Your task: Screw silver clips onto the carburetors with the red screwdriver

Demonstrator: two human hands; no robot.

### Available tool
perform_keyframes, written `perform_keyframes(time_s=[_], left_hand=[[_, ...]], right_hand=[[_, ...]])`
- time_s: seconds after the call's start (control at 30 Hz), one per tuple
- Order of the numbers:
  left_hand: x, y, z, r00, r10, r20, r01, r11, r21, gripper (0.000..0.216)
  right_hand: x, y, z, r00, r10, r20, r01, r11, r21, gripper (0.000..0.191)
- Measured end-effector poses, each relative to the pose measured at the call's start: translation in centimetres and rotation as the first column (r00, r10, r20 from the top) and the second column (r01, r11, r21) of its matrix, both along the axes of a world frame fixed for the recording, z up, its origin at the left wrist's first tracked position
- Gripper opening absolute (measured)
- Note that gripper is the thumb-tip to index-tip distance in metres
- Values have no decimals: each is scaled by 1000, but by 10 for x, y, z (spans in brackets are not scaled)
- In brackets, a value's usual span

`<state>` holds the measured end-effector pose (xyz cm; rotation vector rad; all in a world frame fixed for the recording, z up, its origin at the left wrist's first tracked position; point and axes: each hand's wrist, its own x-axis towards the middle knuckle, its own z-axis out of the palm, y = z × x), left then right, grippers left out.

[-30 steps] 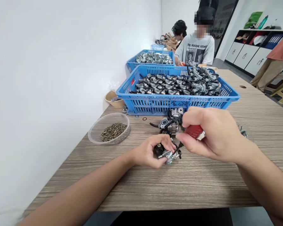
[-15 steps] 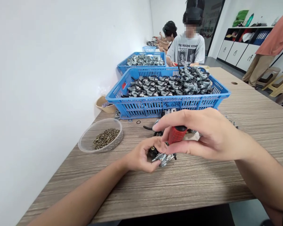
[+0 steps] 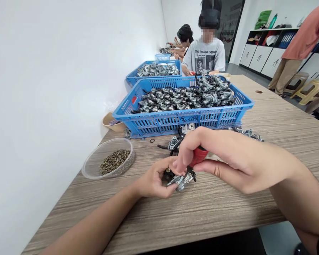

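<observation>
My left hand (image 3: 158,177) is closed around a small carburetor (image 3: 183,182), a silver metal body with black parts, held just above the table. My right hand (image 3: 223,157) grips a screwdriver by its red handle (image 3: 199,156), with the shaft slanting down to the carburetor. Fingers hide most of the tool, and I cannot see exactly where its tip sits. Right behind my hands, another carburetor (image 3: 173,142) with a black hose lies on the table. To the left stands a clear round tub (image 3: 87,169) holding many brass-coloured screws (image 3: 115,162).
A blue crate (image 3: 159,124) full of carburetors stands beyond my hands, with a second blue crate (image 3: 130,79) behind it. Loose metal parts (image 3: 248,134) lie at its right. A black ring (image 3: 152,141) rests near the tub. A person (image 3: 206,53) sits across the table (image 3: 207,219).
The view has shifted slightly, so the scene sits further left. My right hand has turned at the wrist, its fingers curling more over the red handle. My left hand keeps its hold.
</observation>
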<state>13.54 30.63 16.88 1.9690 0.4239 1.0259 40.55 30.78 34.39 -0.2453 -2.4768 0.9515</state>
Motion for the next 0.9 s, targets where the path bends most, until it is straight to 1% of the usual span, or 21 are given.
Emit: perform_keyframes(time_s=[0.07, 0.1, 0.17, 0.2, 0.23, 0.27, 0.3, 0.33, 0.37, 0.4, 0.43, 0.47, 0.5, 0.57, 0.63, 0.7, 0.77, 0.83, 0.9], left_hand=[[-2, 1, 1, 999, 9, -41, -8, 1000, 8, 25], [-2, 1, 3, 998, 2, -58, -2, 1000, 12, 23], [-4, 2, 7, 995, -19, -94, 21, 1000, 16, 23], [-4, 3, 9, 993, -25, -117, 28, 999, 19, 22], [-5, 3, 11, 991, -26, -134, 29, 999, 20, 21], [-5, 3, 11, 989, -26, -146, 29, 999, 15, 18], [-6, 3, 11, 989, -27, -145, 28, 1000, 5, 16], [-6, 3, 10, 991, -31, -133, 29, 1000, -12, 14], [-6, 3, 9, 993, -39, -107, 36, 999, -32, 15], [-6, 4, 8, 996, -55, -74, 51, 997, -53, 17], [-6, 4, 6, 996, -77, -42, 74, 995, -70, 19], [-6, 5, 5, 995, -103, -16, 102, 992, -79, 21], [-6, 6, 4, 992, -128, -1, 127, 988, -82, 21], [-6, 7, 3, 987, -156, 21, 158, 984, -77, 21], [-6, 8, 3, 988, -151, 39, 154, 985, -79, 23], [-6, 8, 4, 989, -145, 39, 147, 985, -85, 24], [-7, 8, 6, 991, -133, -2, 132, 987, -90, 24], [-7, 8, 10, 992, -111, -65, 106, 992, -75, 24], [-7, 7, 12, 990, -85, -114, 79, 996, -51, 25]], right_hand=[[-3, 1, -1, 1000, -15, -24, 16, 1000, 24, 12], [-6, 1, -3, 998, -43, -39, 45, 997, 65, 9], [-12, 2, -8, 991, -118, -67, 129, 971, 199, 5], [-15, 3, -11, 984, -156, -89, 175, 943, 283, 10], [-17, 3, -14, 974, -197, -115, 226, 902, 367, 17], [-18, 3, -16, 961, -241, -136, 277, 857, 434, 22], [-19, 3, -18, 948, -284, -146, 319, 821, 473, 25], [-19, 3, -19, 939, -316, -139, 343, 809, 478, 26], [-18, 3, -19, 936, -330, -122, 349, 820, 453, 23], [-15, 3, -18, 943, -319, -94, 329, 852, 408, 17], [-12, 2, -16, 958, -281, -62, 285, 893, 350, 12], [-9, 1, -13, 972, -231, -35, 231, 930, 287, 12], [-6, 1, -10, 984, -180, -10, 178, 957, 228, 18], [0, 0, -4, 995, -92, 28, 87, 989, 123, 23], [2, 1, -1, 999, -43, 24, 42, 997, 57, 17], [1, 3, -2, 999, -37, -14, 38, 997, 70, 11], [-3, 6, -7, 995, -86, -52, 93, 983, 160, 3], [-8, 9, -14, 983, -157, -100, 179, 943, 281, 11], [-11, 9, -19, 964, -218, -151, 259, 890, 375, 20]])
